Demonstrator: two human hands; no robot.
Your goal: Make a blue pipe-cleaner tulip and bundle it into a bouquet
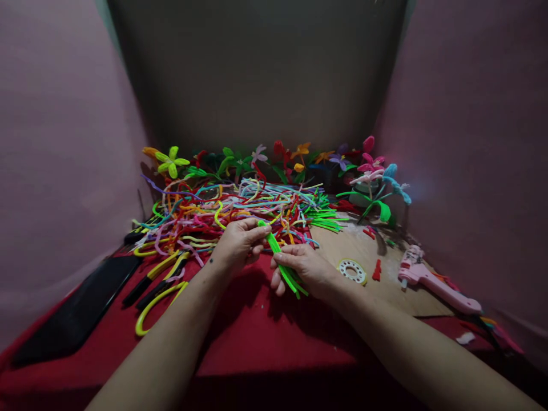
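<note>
Bright green pipe cleaners [274,244], bent into a narrow bundle, slant between my two hands above the red cloth. My left hand [240,241] pinches the bundle's upper end between thumb and fingertips. Lower down, my right hand [302,265] is closed around its middle, and loose green ends stick out below the fingers. Just beyond my hands lies a tangled heap of coloured pipe cleaners [240,205]. Straight green pipe cleaners [327,220] stick out from the heap's right side.
Yellow-and-black pliers [160,271], yellow-handled scissors [149,317] and a black flat object [81,308] lie left. On a brown board [342,245] at right are a tape roll [351,271], red clips [377,270] and a pink glue gun [436,285]. Pipe-cleaner flowers [172,162] line the back.
</note>
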